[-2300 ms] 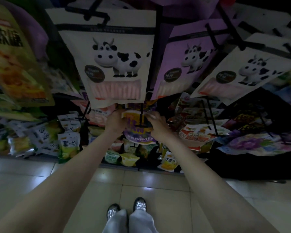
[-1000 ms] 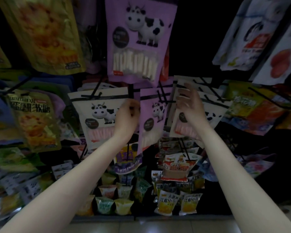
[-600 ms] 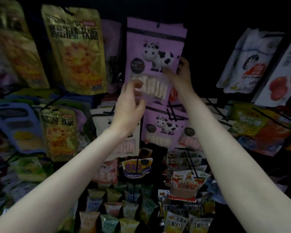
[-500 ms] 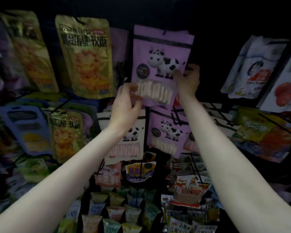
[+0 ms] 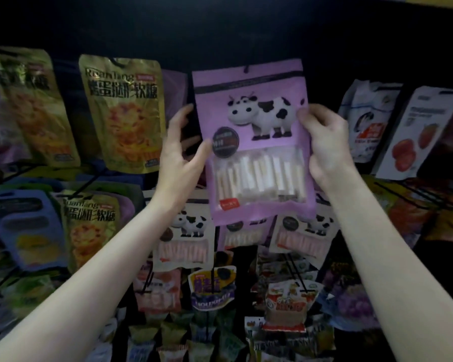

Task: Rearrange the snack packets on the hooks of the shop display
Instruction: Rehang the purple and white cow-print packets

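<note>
**Purple cow packet held at both edges on a top hook, with several ways to slip**

A person stands facing a dim shop display; both bare arms reach up to a purple packet [image 5: 254, 142] printed with a cartoon cow, with white sticks showing through its clear window; it sits in the upper row, its top hole at or near a thin dark hook [image 5: 245, 70], though whether it is fully on cannot be told.

The left hand [image 5: 179, 155] pinches the packet's left edge, thumb on the front, other fingers spread behind; the right hand [image 5: 326, 142] grips the right edge, thumb on the front, fingers curled behind.

Likely risks, judged from this pose: the hole may miss or only half catch the hook, so the packet drops when the hands let go; a sideways pull could tear the thin hole; a tilt could leave it hanging crooked.

Just left hangs a gold packet [image 5: 123, 113]; the left elbow or spread fingers could knock it off. Below, white cow packets [image 5: 185, 239] hang close under the forearms and could be brushed loose. The low light makes the hook hard to see.
</note>
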`<state>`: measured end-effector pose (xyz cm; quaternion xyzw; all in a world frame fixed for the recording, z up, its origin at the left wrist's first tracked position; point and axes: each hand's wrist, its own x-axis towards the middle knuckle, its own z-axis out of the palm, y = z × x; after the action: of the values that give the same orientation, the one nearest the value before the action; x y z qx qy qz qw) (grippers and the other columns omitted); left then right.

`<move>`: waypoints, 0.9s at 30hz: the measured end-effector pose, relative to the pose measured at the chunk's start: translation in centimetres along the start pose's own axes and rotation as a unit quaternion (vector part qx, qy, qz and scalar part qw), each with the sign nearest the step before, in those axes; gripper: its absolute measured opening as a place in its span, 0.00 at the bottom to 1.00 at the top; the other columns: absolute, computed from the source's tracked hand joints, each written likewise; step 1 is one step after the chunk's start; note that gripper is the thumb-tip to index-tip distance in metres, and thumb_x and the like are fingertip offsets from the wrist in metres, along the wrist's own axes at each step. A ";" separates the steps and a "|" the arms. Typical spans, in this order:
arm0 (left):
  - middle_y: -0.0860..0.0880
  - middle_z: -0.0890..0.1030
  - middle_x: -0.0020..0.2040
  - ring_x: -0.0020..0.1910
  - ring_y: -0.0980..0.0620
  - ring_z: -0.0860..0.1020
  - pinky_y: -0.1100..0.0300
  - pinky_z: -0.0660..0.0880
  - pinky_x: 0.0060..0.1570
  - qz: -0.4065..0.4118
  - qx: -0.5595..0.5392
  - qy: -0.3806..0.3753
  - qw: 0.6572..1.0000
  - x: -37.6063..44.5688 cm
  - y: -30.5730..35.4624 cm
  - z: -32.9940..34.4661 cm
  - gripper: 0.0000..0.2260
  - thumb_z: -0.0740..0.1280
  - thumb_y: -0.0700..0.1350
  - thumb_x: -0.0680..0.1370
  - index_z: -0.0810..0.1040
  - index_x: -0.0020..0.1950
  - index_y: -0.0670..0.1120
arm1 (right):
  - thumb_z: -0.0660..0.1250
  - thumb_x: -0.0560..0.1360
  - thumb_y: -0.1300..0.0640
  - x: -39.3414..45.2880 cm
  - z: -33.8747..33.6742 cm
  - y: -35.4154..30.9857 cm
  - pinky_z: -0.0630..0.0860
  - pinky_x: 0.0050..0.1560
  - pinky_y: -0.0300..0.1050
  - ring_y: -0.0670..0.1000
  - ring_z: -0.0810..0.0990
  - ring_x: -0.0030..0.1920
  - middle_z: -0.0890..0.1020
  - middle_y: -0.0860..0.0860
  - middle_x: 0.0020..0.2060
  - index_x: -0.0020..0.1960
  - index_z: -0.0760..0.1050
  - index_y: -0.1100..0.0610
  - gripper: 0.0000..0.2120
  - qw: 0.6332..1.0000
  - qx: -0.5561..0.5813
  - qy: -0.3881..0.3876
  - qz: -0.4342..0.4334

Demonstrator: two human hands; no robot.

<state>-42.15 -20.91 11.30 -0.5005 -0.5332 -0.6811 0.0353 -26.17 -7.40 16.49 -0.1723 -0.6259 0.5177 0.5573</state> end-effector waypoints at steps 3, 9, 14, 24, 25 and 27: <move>0.53 0.66 0.69 0.61 0.54 0.75 0.62 0.74 0.56 0.020 -0.015 -0.030 0.999 -0.9 0.6 0.7 0.25 0.67 0.44 0.76 0.61 0.69 0.57 | 0.59 0.79 0.65 -1.3 -1.6 -0.7 0.80 0.40 0.39 0.47 0.82 0.36 0.81 0.49 0.36 0.47 0.76 0.60 0.08 1.000 0.023 -0.019 -0.006; 0.49 0.64 0.72 0.70 0.51 0.64 0.48 0.64 0.69 -0.114 0.051 -0.054 0.991 -0.3 -3.9 2.3 0.35 0.71 0.54 0.71 0.58 0.74 0.54 | 0.60 0.78 0.51 -1.1 0.6 1.6 0.77 0.55 0.47 0.48 0.80 0.51 0.79 0.47 0.52 0.65 0.69 0.56 0.17 0.983 0.003 -0.132 0.128; 0.48 0.65 0.70 0.67 0.50 0.66 0.55 0.67 0.64 -0.077 0.108 -0.152 0.979 0.3 -4.1 3.4 0.28 0.69 0.49 0.75 0.62 0.72 0.55 | 0.70 0.73 0.52 -0.3 3.4 3.4 0.77 0.56 0.50 0.53 0.80 0.54 0.80 0.55 0.56 0.61 0.71 0.54 0.19 0.977 -0.064 -0.182 0.091; 0.49 0.63 0.73 0.71 0.52 0.63 0.48 0.64 0.69 -0.032 0.095 -0.040 0.994 2.2 -3.0 0.3 0.35 0.65 0.60 0.71 0.58 0.75 0.53 | 0.63 0.78 0.60 1.4 3.1 1.4 0.78 0.55 0.53 0.53 0.82 0.51 0.83 0.54 0.47 0.50 0.77 0.57 0.05 0.999 -0.030 -0.019 -0.020; 0.50 0.62 0.73 0.72 0.53 0.62 0.48 0.63 0.70 -0.016 0.087 -0.028 0.996 2.4 -2.4 0.3 0.34 0.65 0.60 0.72 0.57 0.75 0.53 | 0.62 0.78 0.61 1.5 2.9 0.8 0.78 0.54 0.53 0.54 0.82 0.50 0.83 0.55 0.47 0.50 0.77 0.58 0.05 0.999 -0.002 -0.022 -0.026; 0.54 0.60 0.73 0.72 0.56 0.59 0.53 0.60 0.72 0.021 0.052 -0.005 0.998 2.8 -0.8 0.6 0.30 0.65 0.54 0.75 0.57 0.73 0.53 | 0.62 0.78 0.63 1.6 2.9 -0.8 0.79 0.51 0.53 0.55 0.82 0.47 0.83 0.55 0.45 0.50 0.76 0.60 0.05 0.998 0.024 -0.030 -0.048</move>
<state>-43.66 -18.78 12.74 -0.5128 -0.5575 -0.6488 0.0727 -28.94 -7.74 18.47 -0.1128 -0.6376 0.5099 0.5663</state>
